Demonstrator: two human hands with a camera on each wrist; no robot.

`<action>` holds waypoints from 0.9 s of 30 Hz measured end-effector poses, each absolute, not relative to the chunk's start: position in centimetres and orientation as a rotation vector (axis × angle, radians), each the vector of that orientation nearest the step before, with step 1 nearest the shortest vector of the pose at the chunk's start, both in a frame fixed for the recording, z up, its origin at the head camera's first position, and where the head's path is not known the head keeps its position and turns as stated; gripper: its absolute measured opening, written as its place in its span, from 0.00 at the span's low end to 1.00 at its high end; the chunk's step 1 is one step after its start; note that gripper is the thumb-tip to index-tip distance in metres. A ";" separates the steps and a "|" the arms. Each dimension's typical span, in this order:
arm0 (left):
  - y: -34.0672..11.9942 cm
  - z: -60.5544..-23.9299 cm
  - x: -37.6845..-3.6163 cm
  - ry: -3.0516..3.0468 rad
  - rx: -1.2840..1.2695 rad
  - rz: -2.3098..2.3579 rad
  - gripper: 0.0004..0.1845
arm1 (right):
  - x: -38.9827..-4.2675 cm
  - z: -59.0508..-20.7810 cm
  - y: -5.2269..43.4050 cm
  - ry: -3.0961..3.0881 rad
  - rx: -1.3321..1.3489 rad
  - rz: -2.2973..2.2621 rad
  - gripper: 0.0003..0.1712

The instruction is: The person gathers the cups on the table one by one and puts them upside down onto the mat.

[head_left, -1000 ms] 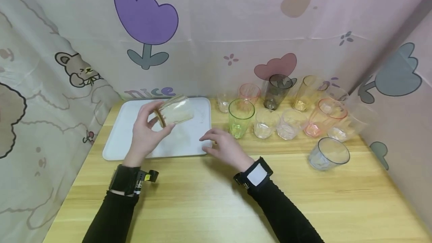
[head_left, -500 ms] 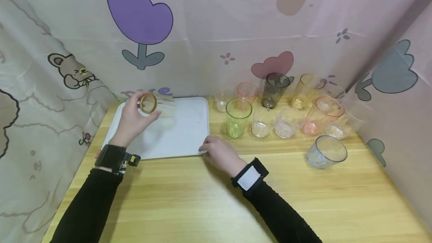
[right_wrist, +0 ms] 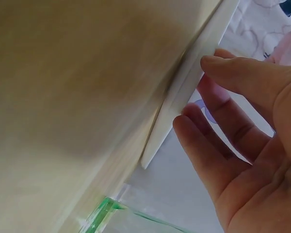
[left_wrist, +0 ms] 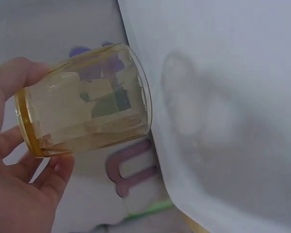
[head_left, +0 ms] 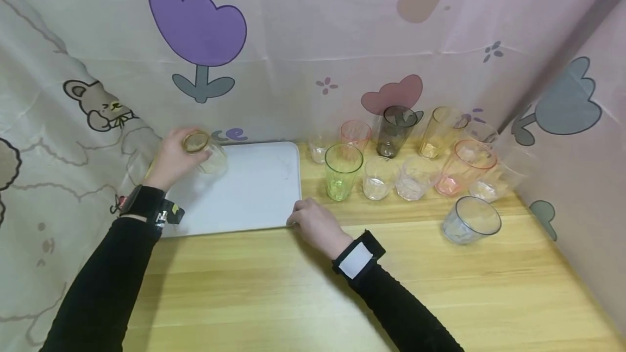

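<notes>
My left hand [head_left: 172,159] grips a clear yellowish glass [head_left: 205,152] upside down, amber base up, at the far left corner of the white tray [head_left: 254,189]. In the left wrist view the glass [left_wrist: 85,114] lies between my thumb and fingers [left_wrist: 41,189], its mouth at the tray edge [left_wrist: 150,126]. My right hand [head_left: 313,221] rests at the tray's near right corner, fingers loosely bent against the rim. In the right wrist view the fingers [right_wrist: 211,155] touch the tray's rim [right_wrist: 184,92].
Several glasses stand at the back right of the wooden table: a green one [head_left: 341,170], a dark grey one [head_left: 395,130], an amber one [head_left: 437,132], pink ones [head_left: 464,167] and clear ones. A bluish clear glass [head_left: 470,220] stands apart nearer me. Patterned curtains enclose the table.
My left hand has carried the glass from above the tray's middle to its far left corner, turning it base up. My right hand drew back to the tray's near right corner.
</notes>
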State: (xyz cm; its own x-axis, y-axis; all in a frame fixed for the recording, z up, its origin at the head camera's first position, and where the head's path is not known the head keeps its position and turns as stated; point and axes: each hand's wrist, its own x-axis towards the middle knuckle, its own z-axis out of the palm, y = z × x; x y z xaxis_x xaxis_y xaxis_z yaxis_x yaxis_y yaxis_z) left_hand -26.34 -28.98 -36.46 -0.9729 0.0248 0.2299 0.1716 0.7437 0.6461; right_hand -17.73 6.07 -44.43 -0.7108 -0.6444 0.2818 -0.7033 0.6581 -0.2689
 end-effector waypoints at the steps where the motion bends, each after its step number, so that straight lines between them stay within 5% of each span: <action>1: -29.4 -36.5 -26.6 -2.741 -0.149 -1.052 0.36 | -17.7 -44.4 6.1 -2.707 1.111 0.546 0.13; 27: -35.7 -38.8 -28.5 -2.923 0.140 -0.844 0.40 | -17.8 -44.8 6.2 -2.672 1.133 0.526 0.11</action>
State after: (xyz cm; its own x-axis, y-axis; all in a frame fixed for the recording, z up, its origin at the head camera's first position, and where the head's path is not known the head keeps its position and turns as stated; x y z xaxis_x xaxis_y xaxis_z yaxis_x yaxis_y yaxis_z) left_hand -28.45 -35.66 -38.77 -0.9912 -0.1143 0.0667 -0.0612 0.8426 0.5351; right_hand -17.76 6.17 -44.80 -0.6893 -0.6553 0.3088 -0.7235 0.6448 -0.2465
